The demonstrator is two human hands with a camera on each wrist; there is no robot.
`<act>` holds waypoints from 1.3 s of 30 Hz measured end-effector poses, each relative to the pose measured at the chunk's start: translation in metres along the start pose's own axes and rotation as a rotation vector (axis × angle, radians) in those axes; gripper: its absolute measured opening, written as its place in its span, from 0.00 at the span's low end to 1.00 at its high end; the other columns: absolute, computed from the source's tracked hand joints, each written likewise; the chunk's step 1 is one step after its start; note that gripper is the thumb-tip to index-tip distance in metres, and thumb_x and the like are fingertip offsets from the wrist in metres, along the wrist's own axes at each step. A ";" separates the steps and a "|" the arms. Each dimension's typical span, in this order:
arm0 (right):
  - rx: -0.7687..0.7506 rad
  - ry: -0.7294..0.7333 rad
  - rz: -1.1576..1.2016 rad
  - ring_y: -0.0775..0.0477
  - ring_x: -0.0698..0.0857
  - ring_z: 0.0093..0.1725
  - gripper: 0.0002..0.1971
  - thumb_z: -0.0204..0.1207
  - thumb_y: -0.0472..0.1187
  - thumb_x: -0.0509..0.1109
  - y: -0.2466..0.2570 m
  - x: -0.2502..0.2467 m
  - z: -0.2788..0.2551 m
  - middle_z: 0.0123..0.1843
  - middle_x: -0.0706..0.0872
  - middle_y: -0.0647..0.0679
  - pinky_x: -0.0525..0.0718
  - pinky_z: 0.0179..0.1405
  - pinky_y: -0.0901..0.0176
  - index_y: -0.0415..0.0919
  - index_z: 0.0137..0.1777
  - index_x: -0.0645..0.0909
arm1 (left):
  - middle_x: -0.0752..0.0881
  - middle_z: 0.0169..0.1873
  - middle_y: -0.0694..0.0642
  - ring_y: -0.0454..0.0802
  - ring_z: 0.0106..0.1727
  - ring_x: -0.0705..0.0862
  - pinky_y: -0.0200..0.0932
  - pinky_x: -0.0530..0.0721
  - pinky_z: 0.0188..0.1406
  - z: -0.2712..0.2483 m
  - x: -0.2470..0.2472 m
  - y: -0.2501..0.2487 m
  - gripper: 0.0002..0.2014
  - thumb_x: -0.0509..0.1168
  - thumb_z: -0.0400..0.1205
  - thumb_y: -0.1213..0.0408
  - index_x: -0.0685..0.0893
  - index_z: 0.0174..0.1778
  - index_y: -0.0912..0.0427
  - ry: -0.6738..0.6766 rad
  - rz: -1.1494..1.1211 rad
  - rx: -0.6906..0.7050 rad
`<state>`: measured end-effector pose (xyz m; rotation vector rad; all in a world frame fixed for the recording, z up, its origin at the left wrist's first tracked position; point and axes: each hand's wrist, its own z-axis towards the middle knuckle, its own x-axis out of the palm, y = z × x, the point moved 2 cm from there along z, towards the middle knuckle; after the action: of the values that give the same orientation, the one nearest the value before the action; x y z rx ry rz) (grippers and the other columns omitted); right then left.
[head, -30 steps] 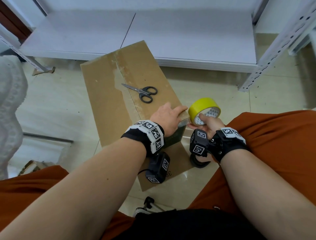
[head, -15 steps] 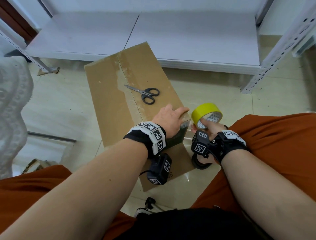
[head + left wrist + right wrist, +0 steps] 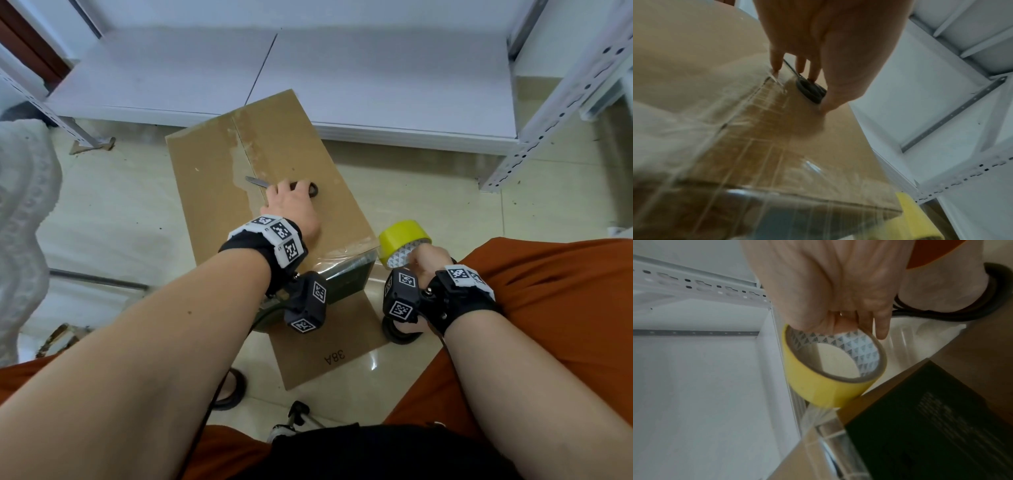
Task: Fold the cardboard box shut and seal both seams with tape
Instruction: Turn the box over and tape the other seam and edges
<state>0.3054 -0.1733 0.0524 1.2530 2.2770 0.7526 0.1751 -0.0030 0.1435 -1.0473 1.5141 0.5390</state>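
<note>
While the brown cardboard box point(image 3: 260, 192) is lying flaps-closed at frame centre, my left hand point(image 3: 294, 212) is reaching over the black-handled steel scissors point(image 3: 310, 189) on its top, fingertips point(image 3: 777, 65) spread around the handles, touching cardboard. My right hand point(image 3: 428, 262) is gripping the yellow tape roll point(image 3: 402, 241) at the box's lower-right corner, clear tape point(image 3: 818, 418) stretching onto the edge.

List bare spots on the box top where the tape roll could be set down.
Free: the box top's left half, left of the seam, and the far right corner beyond the scissors. Crowded: mid-seam, where the left hand reaches the scissors, and the near edge under stretched tape.
</note>
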 end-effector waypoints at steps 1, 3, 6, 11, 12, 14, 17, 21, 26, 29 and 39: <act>-0.012 -0.026 -0.035 0.40 0.79 0.65 0.20 0.86 0.29 0.49 -0.002 -0.001 0.009 0.76 0.71 0.31 0.77 0.22 0.74 0.25 0.76 0.65 | 0.67 0.75 0.56 0.59 0.76 0.63 0.57 0.70 0.70 0.001 0.001 0.001 0.26 0.60 0.81 0.67 0.69 0.75 0.48 0.009 0.017 -0.001; -0.028 -0.075 -0.041 0.36 0.75 0.71 0.20 0.85 0.30 0.49 -0.001 -0.005 0.012 0.75 0.72 0.32 0.80 0.37 0.69 0.27 0.76 0.67 | 0.71 0.71 0.57 0.59 0.73 0.66 0.54 0.72 0.65 0.001 0.001 0.000 0.24 0.61 0.81 0.67 0.69 0.74 0.51 -0.032 0.082 0.021; -0.123 -0.156 -0.014 0.33 0.77 0.70 0.21 0.82 0.26 0.53 0.003 -0.011 0.011 0.72 0.76 0.32 0.79 0.60 0.52 0.31 0.73 0.72 | 0.73 0.66 0.59 0.59 0.68 0.69 0.51 0.74 0.61 -0.001 -0.001 -0.003 0.23 0.64 0.81 0.65 0.69 0.73 0.55 -0.098 0.080 0.055; -0.194 -0.323 -0.056 0.37 0.79 0.68 0.22 0.78 0.24 0.56 0.006 -0.022 0.003 0.71 0.78 0.38 0.77 0.69 0.50 0.34 0.71 0.76 | 0.72 0.63 0.60 0.59 0.66 0.68 0.49 0.73 0.60 -0.008 -0.001 -0.003 0.27 0.70 0.74 0.63 0.71 0.70 0.55 -0.117 -0.030 0.065; -0.225 -0.362 -0.053 0.37 0.79 0.68 0.22 0.78 0.23 0.56 0.007 -0.023 0.000 0.70 0.79 0.38 0.78 0.68 0.50 0.33 0.71 0.76 | 0.71 0.62 0.60 0.59 0.65 0.67 0.46 0.73 0.58 -0.010 0.000 -0.004 0.28 0.70 0.73 0.66 0.71 0.69 0.55 -0.130 -0.060 0.078; -0.290 -0.429 -0.002 0.39 0.80 0.66 0.23 0.76 0.21 0.55 0.008 -0.025 -0.009 0.68 0.80 0.38 0.79 0.64 0.54 0.33 0.69 0.77 | 0.69 0.62 0.60 0.58 0.65 0.66 0.41 0.68 0.54 -0.016 0.000 -0.004 0.28 0.69 0.72 0.71 0.72 0.68 0.57 -0.128 -0.117 0.105; -0.415 -0.504 0.097 0.45 0.81 0.65 0.22 0.77 0.20 0.53 0.020 -0.026 -0.027 0.64 0.82 0.41 0.77 0.58 0.66 0.33 0.66 0.78 | 0.67 0.60 0.58 0.56 0.63 0.65 0.39 0.71 0.58 -0.024 0.003 -0.004 0.26 0.68 0.70 0.71 0.74 0.66 0.59 -0.113 -0.213 0.134; -0.550 -0.326 0.419 0.39 0.88 0.54 0.12 0.80 0.20 0.55 0.044 -0.021 -0.050 0.52 0.84 0.37 0.87 0.51 0.59 0.31 0.52 0.77 | 0.65 0.66 0.57 0.52 0.68 0.62 0.42 0.73 0.70 -0.039 -0.003 -0.014 0.27 0.70 0.72 0.70 0.75 0.69 0.55 -0.123 -0.347 0.235; -0.474 0.124 0.212 0.42 0.92 0.38 0.01 0.79 0.31 0.67 0.058 -0.004 -0.088 0.39 0.90 0.38 0.90 0.40 0.55 0.36 0.48 0.80 | 0.49 0.81 0.62 0.59 0.81 0.52 0.46 0.59 0.78 -0.058 -0.008 -0.038 0.31 0.75 0.71 0.69 0.77 0.71 0.50 -0.054 -0.419 0.332; -0.295 0.354 0.137 0.44 0.91 0.37 0.03 0.77 0.31 0.70 0.055 0.002 -0.100 0.39 0.90 0.38 0.90 0.37 0.57 0.31 0.47 0.82 | 0.65 0.77 0.62 0.58 0.77 0.67 0.54 0.68 0.78 -0.065 -0.006 -0.050 0.33 0.77 0.68 0.68 0.78 0.70 0.50 0.042 -0.550 0.388; 0.006 0.608 0.324 0.47 0.87 0.35 0.05 0.80 0.33 0.65 0.036 0.002 -0.119 0.42 0.83 0.37 0.88 0.33 0.59 0.31 0.51 0.79 | 0.87 0.54 0.62 0.57 0.58 0.83 0.35 0.75 0.55 -0.087 -0.004 -0.059 0.14 0.59 0.83 0.73 0.83 0.63 0.63 -0.014 -0.523 0.403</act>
<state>0.2553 -0.1853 0.1660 1.5828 2.5498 1.4045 0.1781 -0.1016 0.1807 -1.0571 1.2005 -0.1217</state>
